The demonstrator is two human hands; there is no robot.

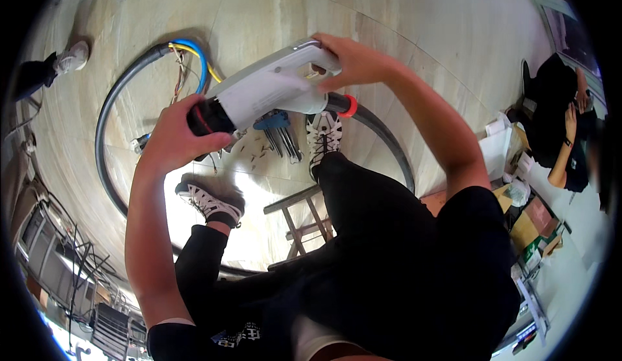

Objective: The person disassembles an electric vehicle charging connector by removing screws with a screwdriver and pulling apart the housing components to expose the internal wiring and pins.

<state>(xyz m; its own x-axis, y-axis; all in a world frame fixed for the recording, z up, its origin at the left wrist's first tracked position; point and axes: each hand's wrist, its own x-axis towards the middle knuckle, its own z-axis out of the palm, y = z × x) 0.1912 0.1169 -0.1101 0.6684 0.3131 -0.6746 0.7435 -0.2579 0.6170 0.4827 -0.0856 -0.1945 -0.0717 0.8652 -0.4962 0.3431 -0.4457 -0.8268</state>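
A light grey electric-car charging gun is held slantwise above the floor between my two hands. My left hand is wrapped round its black front end, thumb toward me. At the other end my right hand grips the handle, its fingers over the top and partly hidden. A thick black cable with a red ring leaves the gun and loops round on the floor. Below the gun lie a hex key set in a blue holder and several small screws.
Stripped blue and yellow wires show at the cable's far end. A wooden stool is beneath me, between my shoes. Another person sits at the right near cardboard boxes. Someone's shoe stands at the far left.
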